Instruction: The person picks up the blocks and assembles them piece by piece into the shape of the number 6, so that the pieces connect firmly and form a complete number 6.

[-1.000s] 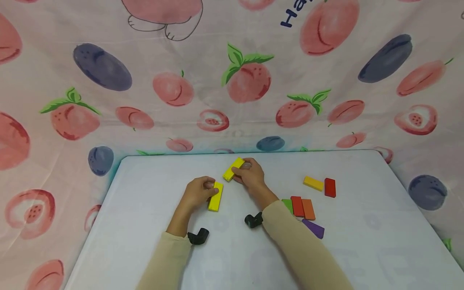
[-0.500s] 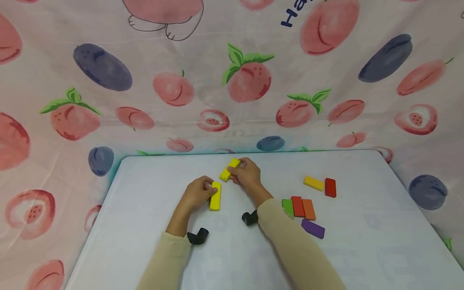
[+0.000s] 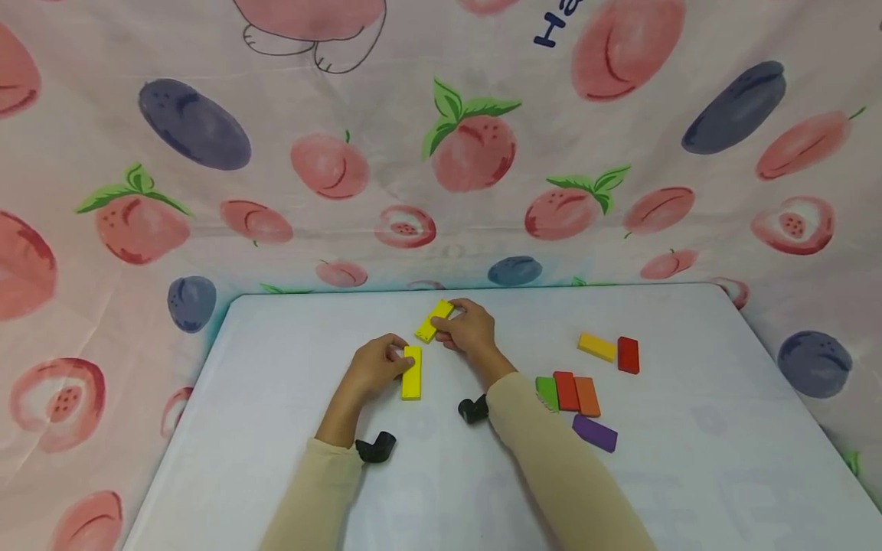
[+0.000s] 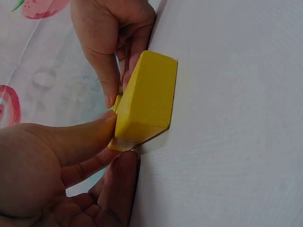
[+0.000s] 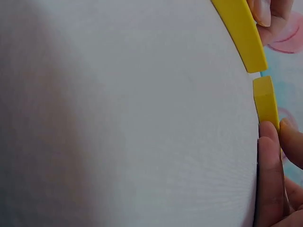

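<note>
Near the middle of the table, my left hand point(image 3: 374, 368) pinches a long yellow block point(image 3: 411, 373) between thumb and fingers. Its thumb presses the block point(image 4: 149, 92) from the side in the left wrist view. Farther back, my right hand point(image 3: 472, 330) pinches a second yellow block point(image 3: 432, 321), which slants up to the right. In the right wrist view, thumb and fingertips hold the second block point(image 5: 266, 97) at its side, and a small gap separates its end from the left hand's block point(image 5: 241, 33).
On the white table point(image 3: 689, 459), right of my right sleeve, a green block point(image 3: 547, 393), a red block point(image 3: 566, 391) and an orange block point(image 3: 587, 396) lie side by side. A purple block point(image 3: 596, 433) lies in front. Behind them are another yellow block point(image 3: 596, 347) and red block point(image 3: 628, 355).
My right hand has shifted left with its yellow block, bringing it near the other's far end. The left hand's block has turned straighter. The right sleeve uncovers more of the green and purple blocks.
</note>
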`<state>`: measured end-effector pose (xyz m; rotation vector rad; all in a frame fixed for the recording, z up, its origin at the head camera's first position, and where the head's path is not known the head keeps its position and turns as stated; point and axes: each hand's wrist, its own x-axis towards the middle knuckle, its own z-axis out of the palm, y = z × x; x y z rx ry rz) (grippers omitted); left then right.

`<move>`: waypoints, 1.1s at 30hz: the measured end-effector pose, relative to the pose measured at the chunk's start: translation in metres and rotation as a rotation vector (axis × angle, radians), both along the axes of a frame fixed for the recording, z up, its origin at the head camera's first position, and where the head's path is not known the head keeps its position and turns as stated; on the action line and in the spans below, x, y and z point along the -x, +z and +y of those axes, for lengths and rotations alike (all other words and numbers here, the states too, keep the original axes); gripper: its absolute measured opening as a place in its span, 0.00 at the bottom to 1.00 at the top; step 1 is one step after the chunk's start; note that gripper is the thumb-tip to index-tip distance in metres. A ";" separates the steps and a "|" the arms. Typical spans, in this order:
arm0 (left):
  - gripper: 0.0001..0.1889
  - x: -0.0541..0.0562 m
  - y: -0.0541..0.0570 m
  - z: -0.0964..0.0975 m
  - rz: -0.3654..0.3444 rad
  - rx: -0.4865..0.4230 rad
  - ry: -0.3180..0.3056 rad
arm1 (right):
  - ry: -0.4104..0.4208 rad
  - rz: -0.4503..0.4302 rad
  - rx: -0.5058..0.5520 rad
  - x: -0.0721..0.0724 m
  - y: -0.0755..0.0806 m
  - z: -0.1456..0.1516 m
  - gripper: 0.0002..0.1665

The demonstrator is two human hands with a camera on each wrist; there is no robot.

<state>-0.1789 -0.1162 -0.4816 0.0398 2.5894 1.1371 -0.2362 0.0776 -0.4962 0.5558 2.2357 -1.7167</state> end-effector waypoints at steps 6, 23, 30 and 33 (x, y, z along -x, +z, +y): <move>0.23 0.001 0.001 -0.007 -0.045 -0.024 -0.019 | 0.037 -0.016 0.044 0.000 0.000 0.003 0.39; 0.24 0.002 0.002 -0.011 -0.047 -0.052 -0.045 | 0.068 -0.007 0.026 0.003 0.000 0.002 0.42; 0.24 0.002 -0.002 -0.010 -0.043 -0.061 -0.047 | 0.086 -0.039 0.021 0.004 0.000 0.004 0.44; 0.24 0.002 -0.004 -0.008 -0.041 -0.058 -0.044 | 0.083 -0.059 0.044 0.004 0.000 0.006 0.44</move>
